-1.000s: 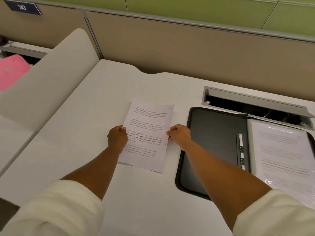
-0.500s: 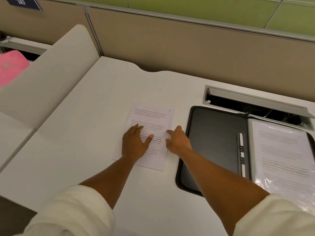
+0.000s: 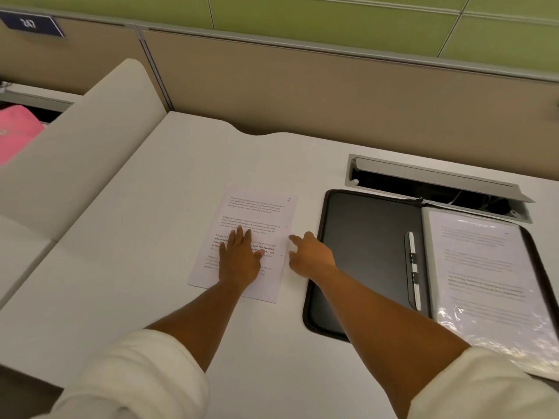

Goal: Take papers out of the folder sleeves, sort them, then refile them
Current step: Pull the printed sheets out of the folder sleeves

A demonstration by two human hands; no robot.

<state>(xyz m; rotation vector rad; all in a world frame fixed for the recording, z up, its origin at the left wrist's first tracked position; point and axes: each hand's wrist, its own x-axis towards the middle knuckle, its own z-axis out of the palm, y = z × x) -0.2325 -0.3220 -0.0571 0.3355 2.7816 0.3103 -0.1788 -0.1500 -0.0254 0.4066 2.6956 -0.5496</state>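
While the left hand (image 3: 240,258) lay flat and open on the printed sheet (image 3: 257,219) in the middle of the desk (image 3: 136,237), the right hand (image 3: 311,255) was open too, its fingertips at the sheet's right edge. Just beside, toward the desk's right edge, the black folder (image 3: 363,237) lay open, its plastic sleeves (image 3: 484,282) holding papers

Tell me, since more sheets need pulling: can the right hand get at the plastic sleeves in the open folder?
Probably yes: the right hand sits beside the folder, holding nothing, and nothing covers the sleeves.
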